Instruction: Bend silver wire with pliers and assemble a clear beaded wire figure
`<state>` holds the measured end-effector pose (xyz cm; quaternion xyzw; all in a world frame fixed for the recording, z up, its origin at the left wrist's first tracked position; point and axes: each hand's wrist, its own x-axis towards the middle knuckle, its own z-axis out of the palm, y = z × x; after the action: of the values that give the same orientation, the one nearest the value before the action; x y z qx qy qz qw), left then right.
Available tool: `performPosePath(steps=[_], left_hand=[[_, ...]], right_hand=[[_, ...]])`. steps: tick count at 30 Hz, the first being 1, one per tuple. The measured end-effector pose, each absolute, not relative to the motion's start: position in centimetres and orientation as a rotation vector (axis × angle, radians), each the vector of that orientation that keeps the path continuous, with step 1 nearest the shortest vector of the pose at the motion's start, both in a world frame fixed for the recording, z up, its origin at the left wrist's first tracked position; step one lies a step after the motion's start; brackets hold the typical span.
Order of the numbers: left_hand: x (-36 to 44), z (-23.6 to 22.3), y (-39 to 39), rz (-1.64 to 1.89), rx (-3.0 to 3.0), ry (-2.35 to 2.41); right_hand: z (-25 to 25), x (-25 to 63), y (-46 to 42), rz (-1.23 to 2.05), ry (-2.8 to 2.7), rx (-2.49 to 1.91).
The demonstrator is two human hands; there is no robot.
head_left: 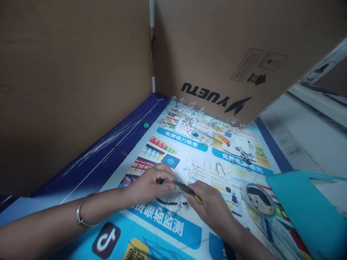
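My right hand (207,202) is wrapped round a pair of pliers (185,188) with dark jaws and a black-and-yellow handle. The jaws point left, to the fingertips of my left hand (154,184). My left hand is closed in a pinch on a dark curved piece with clear beads on fine wire (172,202). Part of that piece hangs below the fingers, over the printed sheet (187,227). My fingers hide exactly where the jaws meet the piece. A silver bangle (80,213) circles my left wrist.
Tall cardboard panels (76,72) wall the left and back. Clear beaded pieces (200,112) lie along the back, and bent wire hooks (219,168) nearer. Black loops (245,155) lie at right, straight wires (108,135) at left. A turquoise folder-like sheet (306,213) covers the right.
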<state>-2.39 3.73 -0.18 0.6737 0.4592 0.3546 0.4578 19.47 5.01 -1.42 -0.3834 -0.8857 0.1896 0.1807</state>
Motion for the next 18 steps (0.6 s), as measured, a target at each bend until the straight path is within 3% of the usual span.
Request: performPosePath(steps=[9, 18], left_hand=[[-2.42, -0.7, 3.71, 0.907, 1.592, 1.179], [-2.33, -0.72, 3.61, 0.872, 1.564, 1.197]], right_hand=[[-1.17, 19.35, 4.91, 0.697, -2.486, -1.127], [-1.1, 19.1, 4.65, 0.644, -2.494, -1.124]])
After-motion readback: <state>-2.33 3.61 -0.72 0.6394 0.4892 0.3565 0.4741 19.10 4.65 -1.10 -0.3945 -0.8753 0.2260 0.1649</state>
